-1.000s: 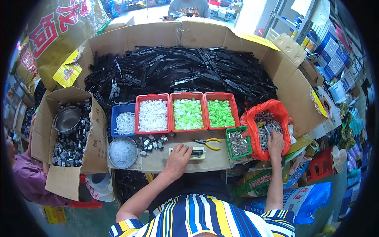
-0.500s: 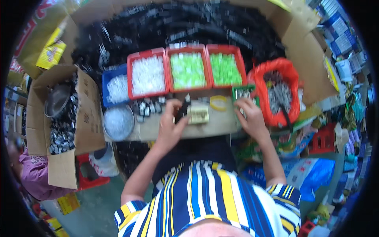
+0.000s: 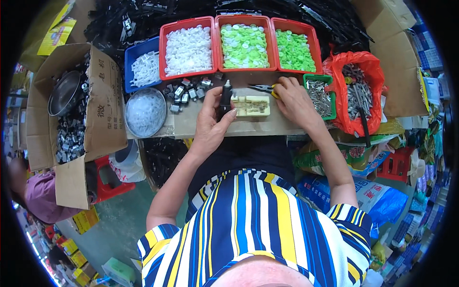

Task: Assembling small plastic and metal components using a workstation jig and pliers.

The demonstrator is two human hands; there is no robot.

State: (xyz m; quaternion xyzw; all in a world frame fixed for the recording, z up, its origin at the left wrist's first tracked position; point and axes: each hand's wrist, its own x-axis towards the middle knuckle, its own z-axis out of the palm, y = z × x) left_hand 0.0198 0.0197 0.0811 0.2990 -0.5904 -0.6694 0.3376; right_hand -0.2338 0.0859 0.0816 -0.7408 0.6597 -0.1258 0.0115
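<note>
The left hand gripped an upright black part just left of the cream jig, whose long axis ran crosswise, while the right hand, fingers curled, lay at its right end

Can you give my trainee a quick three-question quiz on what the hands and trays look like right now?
1. True or false: the left hand grips a black upright part beside the cream fixture block.
2. Which bin does the right hand touch? A) the blue bin B) the small green bin of metal pins C) the round clear bowl
3. How many red trays stand in a row at the back?

Key: 1 true. 2 B. 3 three, one with white pieces and two with green ones.
</note>
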